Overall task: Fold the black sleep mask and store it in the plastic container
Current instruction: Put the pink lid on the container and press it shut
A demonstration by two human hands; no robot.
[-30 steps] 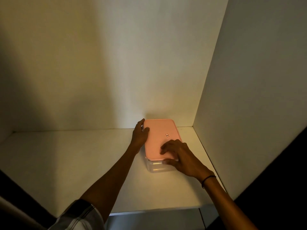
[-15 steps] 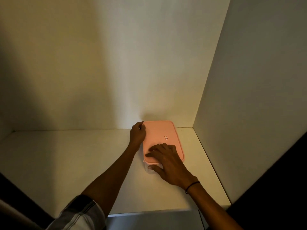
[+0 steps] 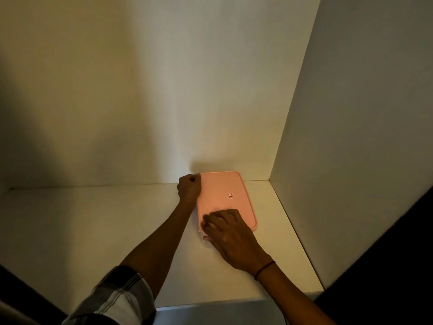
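**Two hands on a closed box, deep in a shelf corner**

Both of my hands are on the plastic container (image 3: 226, 198), which sits on a white shelf (image 3: 93, 226) near the back right corner, close to the rear wall (image 3: 164, 90) and not far from the side wall (image 3: 351, 137). Its pink lid (image 3: 222, 188) is on and lies flat. Below the lid, at the near left corner, a little of the clear body shows.

My left hand (image 3: 189, 187) is curled into a loose fist against the far left corner of the lid, knuckles up; it seems to brace the box more than grip it. My right hand (image 3: 228, 233) rests across the near end, fingertips (image 3: 210, 222) spread on the lid and thumb down by the clear wall. A dark band (image 3: 264, 269) circles that wrist, and a striped sleeve (image 3: 112, 299) covers my left upper arm.

I cannot see the black sleep mask; the light is dim and the lid is not see-through, so I only suppose it is inside.

I judge the box light and rigid, with smooth plastic that could slide on the shelf. The mask, being soft cloth, adds almost no weight. The safest hold is at the two short ends, palms flat on the lid and thumbs under the rim, since pulling on the lid alone might pop it loose.
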